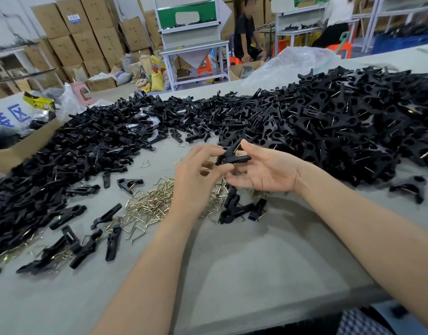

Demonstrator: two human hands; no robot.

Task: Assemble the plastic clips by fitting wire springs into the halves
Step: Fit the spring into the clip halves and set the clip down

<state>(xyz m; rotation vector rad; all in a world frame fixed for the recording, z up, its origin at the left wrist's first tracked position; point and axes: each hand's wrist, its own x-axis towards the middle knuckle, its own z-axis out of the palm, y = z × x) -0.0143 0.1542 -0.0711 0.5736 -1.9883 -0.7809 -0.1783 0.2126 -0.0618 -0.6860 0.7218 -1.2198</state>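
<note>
Head view, centre of frame. We are looking down on a grey table (232,262) that is carrying, at right and upper right, a big pile of black clips (341,122). At left it is carrying a second pile of loose halves (63,153). Between the piles, just below centre, a heap of brass-coloured springs (147,204) is lying partly under the hands.

Both forearms are rising from the bottom edge and meeting at the centre. The right hand (266,170) is lying palm up and fairly open, its thumb arching over the workpiece and its fingers curling beneath. The left hand (196,175) is facing it with fingers bent inward, the tips closing on the near end.

Between them we are holding one clip (232,154) clear of the table. Its long axis is running left to right and tilting up toward the right. Its closed end is pointing at the left fingertips and its two arms are spreading toward the right thumb. A pale glint is showing between the arms; we cannot tell whether a spring is fully seated there.

We are judging that the coming move turns on this axis, the left fingers working at the end that points at them while the right hand steadies the clip.
</note>
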